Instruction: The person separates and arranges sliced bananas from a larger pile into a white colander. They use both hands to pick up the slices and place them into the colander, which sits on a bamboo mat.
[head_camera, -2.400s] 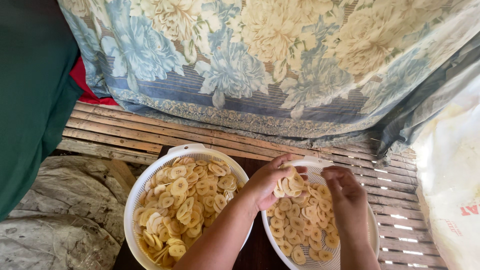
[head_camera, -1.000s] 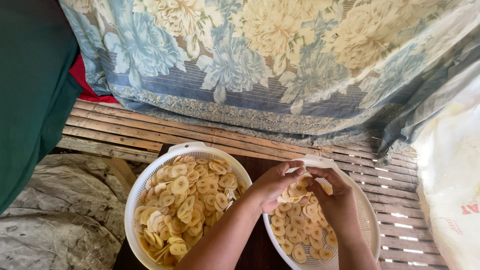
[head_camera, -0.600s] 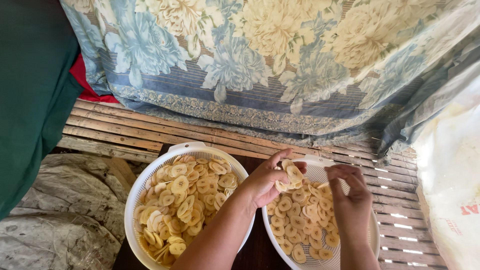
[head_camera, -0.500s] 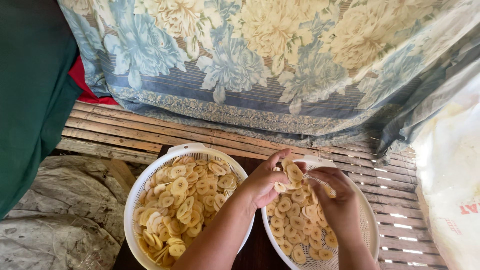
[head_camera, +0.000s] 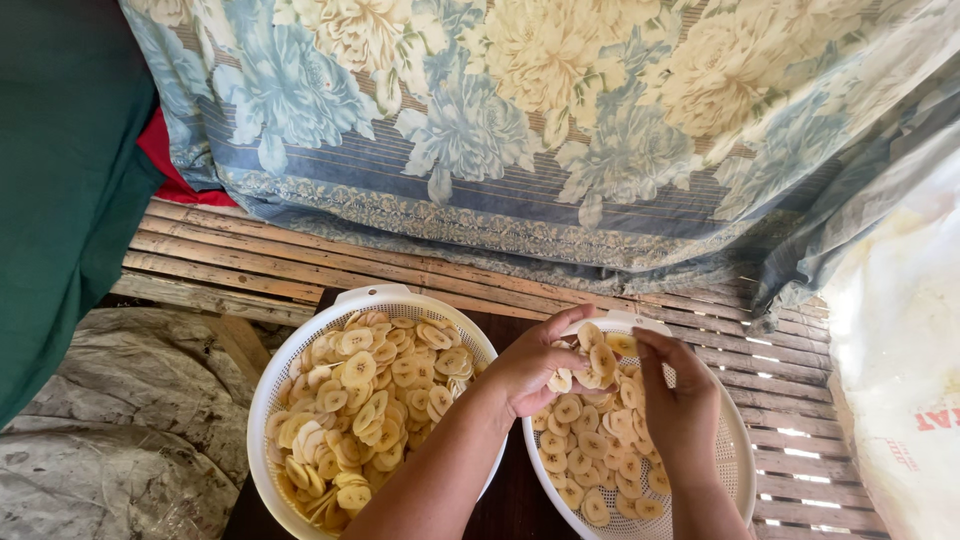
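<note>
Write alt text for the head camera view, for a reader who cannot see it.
Two bare hands work over a white colander of pale banana slices: the left hand holds a few slices, the right hand hovers beside it. A fuller white colander sits to the left, a floral cloth hangs behind.

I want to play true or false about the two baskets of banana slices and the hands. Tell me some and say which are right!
1. Both hands are over the right basket. True.
2. The left basket is empty. False: it is heaped with banana slices.
3. The left hand holds a bunch of slices. True.
4. The baskets are black. False: both are white.
5. A flowered cloth hangs behind the baskets. True.
6. The right hand grips a knife. False: no knife shows.
</note>
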